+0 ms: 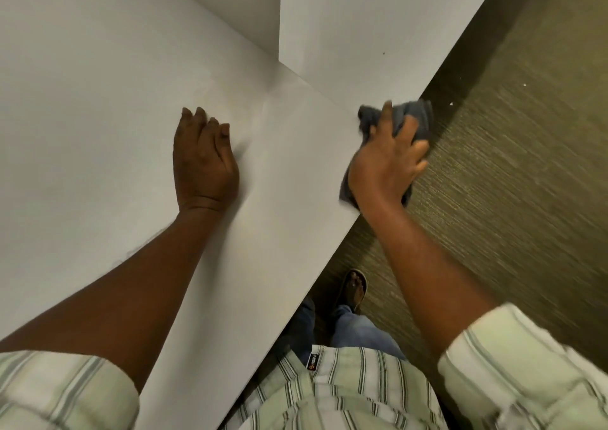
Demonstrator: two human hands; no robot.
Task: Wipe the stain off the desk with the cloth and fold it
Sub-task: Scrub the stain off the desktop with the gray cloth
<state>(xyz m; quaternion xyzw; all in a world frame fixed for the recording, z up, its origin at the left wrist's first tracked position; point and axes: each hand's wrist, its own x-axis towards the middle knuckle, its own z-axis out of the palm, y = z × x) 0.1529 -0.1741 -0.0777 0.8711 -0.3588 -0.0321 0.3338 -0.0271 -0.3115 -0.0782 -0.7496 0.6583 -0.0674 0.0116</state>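
Observation:
A white desk (98, 133) fills the left and middle of the head view. Its front edge runs diagonally from the lower middle to the upper right. My right hand (388, 163) presses a crumpled grey-blue cloth (416, 115) against that edge, and part of the cloth hangs past the edge over the floor. My left hand (204, 163) lies flat, palm down, on the desk top to the left of the cloth and holds nothing. I can make out no clear stain on the desk surface.
A white partition panel (345, 28) stands upright on the desk behind the hands. Brown-green carpet (510, 183) covers the floor to the right. My legs in jeans and a sandalled foot (353, 290) stand below the desk edge.

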